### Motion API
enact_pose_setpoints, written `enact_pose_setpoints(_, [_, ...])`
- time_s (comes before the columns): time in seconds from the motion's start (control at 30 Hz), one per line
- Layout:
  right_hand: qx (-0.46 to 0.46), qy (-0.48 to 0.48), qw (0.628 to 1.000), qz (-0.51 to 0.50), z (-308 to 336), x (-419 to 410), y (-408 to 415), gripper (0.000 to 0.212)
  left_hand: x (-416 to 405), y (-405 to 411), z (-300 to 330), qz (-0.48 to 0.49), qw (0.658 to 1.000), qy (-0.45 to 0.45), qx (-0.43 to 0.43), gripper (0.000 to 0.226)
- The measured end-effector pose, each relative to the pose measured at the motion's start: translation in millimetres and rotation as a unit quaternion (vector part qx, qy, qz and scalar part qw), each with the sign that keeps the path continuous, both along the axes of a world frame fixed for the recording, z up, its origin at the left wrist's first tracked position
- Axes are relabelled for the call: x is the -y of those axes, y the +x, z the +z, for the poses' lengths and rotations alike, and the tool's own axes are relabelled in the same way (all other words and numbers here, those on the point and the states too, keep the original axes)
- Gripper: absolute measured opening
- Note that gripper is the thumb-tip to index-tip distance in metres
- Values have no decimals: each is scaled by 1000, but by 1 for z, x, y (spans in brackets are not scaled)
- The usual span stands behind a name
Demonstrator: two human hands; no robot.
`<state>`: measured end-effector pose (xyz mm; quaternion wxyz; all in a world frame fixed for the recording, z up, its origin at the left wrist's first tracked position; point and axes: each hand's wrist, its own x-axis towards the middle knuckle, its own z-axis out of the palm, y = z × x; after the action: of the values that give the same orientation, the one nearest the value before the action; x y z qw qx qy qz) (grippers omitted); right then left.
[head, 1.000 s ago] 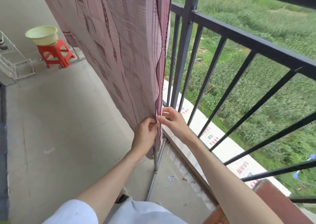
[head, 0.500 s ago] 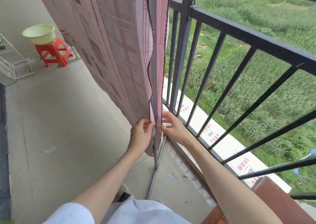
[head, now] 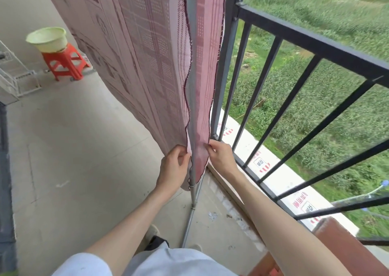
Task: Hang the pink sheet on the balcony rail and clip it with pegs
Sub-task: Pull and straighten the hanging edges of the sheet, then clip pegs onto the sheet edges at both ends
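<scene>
Down by the foot of the balcony railing (head: 311, 44), the pink sheet (head: 136, 54) already hangs in two layers, doubled over something above the top of the view, so I cannot say what carries it. A grey metal pole (head: 192, 90) runs down between the layers to the concrete floor (head: 73, 149), and the hems fall on either side of it, which is probably why the person works here: the two bottom edges have to be level and kept from bunching against that pole.

The left hand (head: 173, 166) pinches the near layer's dark-stitched hem between thumb and curled fingers. The right hand (head: 221, 155) pinches the far layer's hem, the one next to the dark bars. The hands are set a little apart with the pole between them, each drawing its edge down and outward, as I read it, to take out the ripple that shows along both hems higher up.

No pegs are in sight, neither in the hands nor on the cloth that shows, so I judge the clipping is yet to come.

Well back along the balcony, a pale green basin (head: 47, 39) sits on a red plastic stool (head: 64, 63), beside a white wire rack (head: 14, 75).
</scene>
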<state>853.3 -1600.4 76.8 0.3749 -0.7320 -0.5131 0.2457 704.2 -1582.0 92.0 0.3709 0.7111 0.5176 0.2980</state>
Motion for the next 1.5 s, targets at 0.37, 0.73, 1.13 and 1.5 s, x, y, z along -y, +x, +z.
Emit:
enact_pose_setpoints(0.37, [41, -54, 997, 28, -7, 26, -14, 24, 1, -1, -24, -145, 988, 2, -51, 17])
enact_pose_setpoints(0.73, [128, -231, 958, -113, -29, 30, -59, 64, -89, -40, -44, -446, 835, 164, -276, 64])
enact_pose_setpoints(1.13, [1, -356, 780, -514, -36, 151, -237, 63, -53, -47, -80, -748, 556, 224, -284, 77])
enact_pose_setpoints(1.5, [-123, -324, 578, -739, -68, 212, -397, 52, 63, -119, -109, -889, 349, 233, -184, 58])
